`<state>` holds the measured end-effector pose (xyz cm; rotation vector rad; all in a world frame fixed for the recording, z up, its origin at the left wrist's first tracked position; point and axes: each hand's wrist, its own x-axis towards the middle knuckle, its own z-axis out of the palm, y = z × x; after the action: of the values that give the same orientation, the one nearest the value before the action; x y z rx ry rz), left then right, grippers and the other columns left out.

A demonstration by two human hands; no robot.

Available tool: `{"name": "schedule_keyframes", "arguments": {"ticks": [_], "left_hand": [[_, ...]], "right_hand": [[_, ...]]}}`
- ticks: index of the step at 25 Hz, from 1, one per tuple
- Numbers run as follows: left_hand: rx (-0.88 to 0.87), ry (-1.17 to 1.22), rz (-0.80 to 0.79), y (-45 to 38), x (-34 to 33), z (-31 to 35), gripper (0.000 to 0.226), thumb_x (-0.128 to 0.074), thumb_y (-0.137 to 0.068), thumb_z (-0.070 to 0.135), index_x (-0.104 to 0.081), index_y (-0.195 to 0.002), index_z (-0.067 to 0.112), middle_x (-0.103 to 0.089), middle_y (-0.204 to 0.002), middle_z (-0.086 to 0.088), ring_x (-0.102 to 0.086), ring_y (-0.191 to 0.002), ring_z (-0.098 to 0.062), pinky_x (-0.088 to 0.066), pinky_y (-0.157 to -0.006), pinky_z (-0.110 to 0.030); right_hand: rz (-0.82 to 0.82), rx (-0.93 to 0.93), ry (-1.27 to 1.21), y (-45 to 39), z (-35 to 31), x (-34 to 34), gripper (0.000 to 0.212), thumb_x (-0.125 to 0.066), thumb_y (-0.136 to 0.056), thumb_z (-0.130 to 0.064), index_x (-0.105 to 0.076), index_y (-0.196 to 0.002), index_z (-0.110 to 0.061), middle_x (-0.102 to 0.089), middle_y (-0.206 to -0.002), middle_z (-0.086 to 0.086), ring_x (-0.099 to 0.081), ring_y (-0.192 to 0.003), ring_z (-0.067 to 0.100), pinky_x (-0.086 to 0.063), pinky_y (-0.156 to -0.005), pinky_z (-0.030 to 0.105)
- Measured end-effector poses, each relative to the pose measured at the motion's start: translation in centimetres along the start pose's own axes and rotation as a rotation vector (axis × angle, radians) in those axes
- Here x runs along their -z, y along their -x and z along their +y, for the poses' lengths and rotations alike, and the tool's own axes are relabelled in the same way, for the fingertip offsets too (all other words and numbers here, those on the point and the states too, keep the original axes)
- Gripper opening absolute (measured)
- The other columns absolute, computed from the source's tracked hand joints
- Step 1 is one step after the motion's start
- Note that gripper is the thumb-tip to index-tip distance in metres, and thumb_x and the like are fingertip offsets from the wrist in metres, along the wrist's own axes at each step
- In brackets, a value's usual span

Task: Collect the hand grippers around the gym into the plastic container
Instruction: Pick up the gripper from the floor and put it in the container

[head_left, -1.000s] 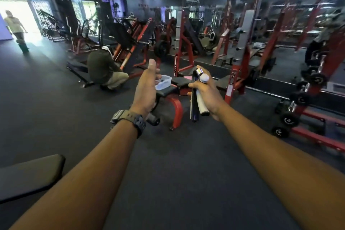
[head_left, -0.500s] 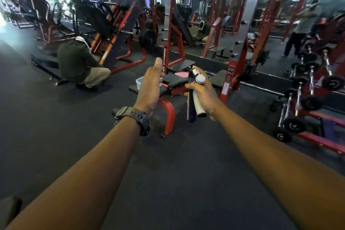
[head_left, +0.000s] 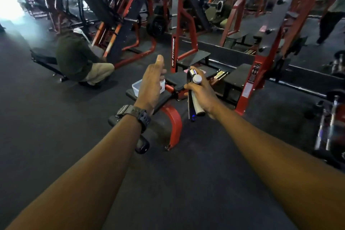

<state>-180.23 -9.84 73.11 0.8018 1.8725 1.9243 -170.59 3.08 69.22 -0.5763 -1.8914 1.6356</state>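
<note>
My right hand point(head_left: 200, 89) is shut on a hand gripper point(head_left: 193, 102), which has black and grey handles, a white knob and a spring at its top. My left hand point(head_left: 152, 85) is stretched forward, fingers straight, thumb up, holding nothing. Behind and partly hidden by that hand, a clear plastic container point(head_left: 137, 87) sits on a black padded bench with a red frame point(head_left: 174, 123). A pink object point(head_left: 186, 70) lies further back on the bench.
A person in a dark top point(head_left: 74, 56) crouches on the floor to the left. Red weight machines and racks point(head_left: 179, 24) stand ahead. Dumbbells on a rack point(head_left: 332, 117) are at the right. Dark rubber floor point(head_left: 177, 183) lies under my arms.
The view has moved forward and tilted down, so the bench and container are closer. Both hands keep their pose, the right one still holding the hand gripper.
</note>
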Motion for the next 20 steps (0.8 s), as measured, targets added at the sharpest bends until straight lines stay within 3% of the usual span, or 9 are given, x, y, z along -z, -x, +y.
{"name": "schedule_keyframes", "arguments": {"ticks": [4, 7, 10, 14, 15, 18, 20], "left_hand": [[0.051, 0.034, 0.07, -9.3, -2.1, -2.4, 0.068, -0.042, -0.074, 0.08, -0.063, -0.106, 0.024, -0.064, -0.124, -0.008, -0.061, -0.115, -0.024, -0.047, -0.106, -0.051], [0.062, 0.074, 0.151, -17.0, -2.2, -5.7, 0.061, -0.041, -0.079, 0.075, -0.063, -0.104, 0.023, -0.065, -0.125, -0.01, -0.061, -0.11, -0.023, -0.048, -0.104, -0.05], [0.109, 0.105, 0.188, -24.2, -1.4, -9.1, 0.054, -0.04, -0.085, 0.071, -0.062, -0.104, 0.026, -0.067, -0.123, -0.006, -0.061, -0.117, -0.027, -0.048, -0.104, -0.048], [0.175, 0.107, 0.221, -33.4, 0.0, -12.5, 0.055, -0.037, -0.09, 0.069, -0.062, -0.11, 0.024, -0.066, -0.123, -0.003, -0.062, -0.114, -0.021, -0.048, -0.096, -0.041], [0.188, 0.115, 0.235, -35.4, 0.3, -13.2, 0.054, -0.036, -0.092, 0.068, -0.062, -0.111, 0.024, -0.066, -0.123, -0.004, -0.062, -0.114, -0.021, -0.048, -0.094, -0.04], [0.226, 0.114, 0.277, -40.4, 1.3, -15.0, 0.053, -0.036, -0.093, 0.068, -0.061, -0.111, 0.025, -0.066, -0.123, -0.004, -0.061, -0.113, -0.019, -0.047, -0.095, -0.04], [0.261, 0.124, 0.325, -43.8, 1.7, -16.6, 0.058, -0.038, -0.086, 0.07, -0.061, -0.11, 0.024, -0.066, -0.122, -0.005, -0.061, -0.11, -0.019, -0.046, -0.095, -0.042]], "right_hand": [[-0.054, -0.052, 0.038, -10.5, 2.4, 1.1, 0.06, -0.06, -0.081, -0.019, -0.045, -0.134, -0.043, -0.06, -0.129, -0.001, -0.062, -0.115, 0.022, -0.055, -0.089, 0.036], [-0.096, -0.077, 0.036, -18.5, 5.1, 0.9, 0.066, -0.06, -0.075, -0.023, -0.044, -0.137, -0.039, -0.057, -0.132, 0.005, -0.062, -0.109, 0.025, -0.055, -0.079, 0.034], [-0.127, -0.116, 0.035, -25.7, 7.8, -0.5, 0.066, -0.06, -0.073, -0.022, -0.045, -0.135, -0.036, -0.056, -0.134, 0.01, -0.061, -0.105, 0.025, -0.054, -0.073, 0.029], [-0.157, -0.174, 0.109, -35.7, 11.0, -2.9, 0.064, -0.065, -0.072, -0.024, -0.049, -0.132, -0.038, -0.062, -0.124, 0.003, -0.064, -0.107, 0.025, -0.056, -0.094, 0.05], [-0.173, -0.176, 0.125, -38.1, 11.4, -3.4, 0.061, -0.065, -0.077, -0.02, -0.049, -0.133, -0.038, -0.063, -0.122, 0.001, -0.063, -0.105, 0.022, -0.055, -0.094, 0.048], [-0.233, -0.185, 0.126, -43.9, 13.5, -5.1, 0.06, -0.06, -0.087, -0.006, -0.044, -0.14, -0.029, -0.058, -0.127, -0.001, -0.059, -0.1, 0.013, -0.053, -0.082, 0.025], [-0.272, -0.169, 0.173, -48.1, 15.8, -6.5, 0.065, -0.062, -0.086, -0.007, -0.042, -0.143, -0.028, -0.055, -0.128, -0.006, -0.056, -0.106, 0.01, -0.051, -0.087, 0.022]]}}
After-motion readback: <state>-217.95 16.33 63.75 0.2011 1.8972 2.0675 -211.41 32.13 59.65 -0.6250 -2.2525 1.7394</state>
